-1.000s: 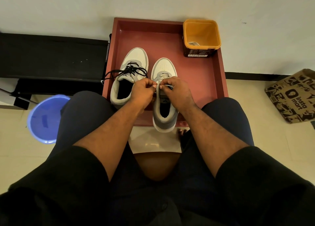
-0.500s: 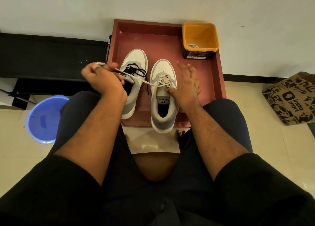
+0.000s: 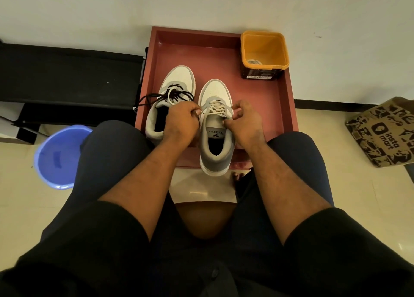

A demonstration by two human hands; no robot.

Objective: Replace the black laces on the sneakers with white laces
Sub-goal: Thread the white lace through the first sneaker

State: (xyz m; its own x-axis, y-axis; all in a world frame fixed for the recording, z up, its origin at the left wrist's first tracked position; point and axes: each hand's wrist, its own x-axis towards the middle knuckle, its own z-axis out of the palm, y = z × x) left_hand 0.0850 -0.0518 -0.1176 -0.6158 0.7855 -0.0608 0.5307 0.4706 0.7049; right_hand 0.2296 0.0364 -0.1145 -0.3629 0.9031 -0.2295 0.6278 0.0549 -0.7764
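Two grey and white sneakers stand side by side on a red tray. The left sneaker still carries black laces, whose loose ends trail over the tray's left rim. The right sneaker has a white lace threaded through its eyelets. My left hand pinches the white lace at the shoe's left side. My right hand pinches the lace at the shoe's right side, near the tongue.
An orange tub stands in the tray's far right corner, with something pale inside. A blue bucket sits on the floor at the left, a printed paper bag at the right. A black bench runs along the wall.
My left hand, which had pulled the white lace out far to the left, has come back to the right sneaker. My right hand has curled from flat and now pinches the lace.
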